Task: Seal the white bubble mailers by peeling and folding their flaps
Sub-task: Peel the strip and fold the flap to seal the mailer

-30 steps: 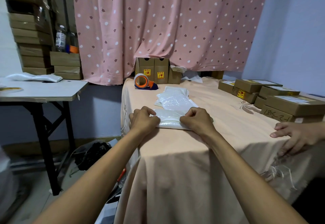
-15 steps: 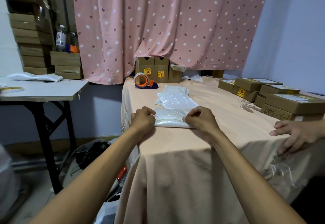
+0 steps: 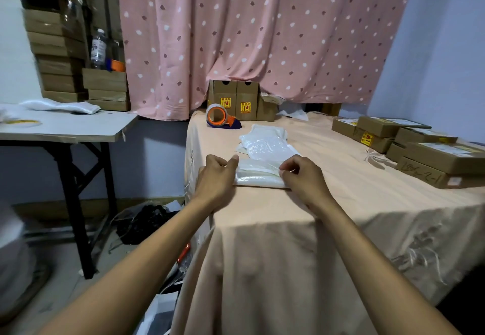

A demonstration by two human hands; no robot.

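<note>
Curtain [image 3: 262, 32] hangs behind. The desk [image 3: 341, 203], under a peach cloth, takes most of the view, with brown boxes [image 3: 433, 156] stacked along its right side. Mid-desk lies a loose pile of mailers [image 3: 265, 143], with a tape dispenser [image 3: 220, 118] beyond it near the curtain. Working piece: one white mailer [image 3: 258, 175] lying flat near the desk's front left corner, long side across me, just in front of the pile. Left grip [image 3: 216, 177] is closed on its left end, thumb laid toward the far edge, fingers curled; whether they tuck under the mailer I cannot tell. Right grip [image 3: 301, 177] is closed in a pinch at the right end of the far edge. A thin pale line runs from it toward the left, likely the liner strip or the flap edge, too fine to settle. Judged step: peeling, fold not yet made. Method note: hold the left end down firmly so the mailer does not slide on the cloth. Draw the strip low and along the edge rather than upward, then fold the flap square and press from the centre outward to avoid creases. The mailer sits between both grips, touching each.
</note>
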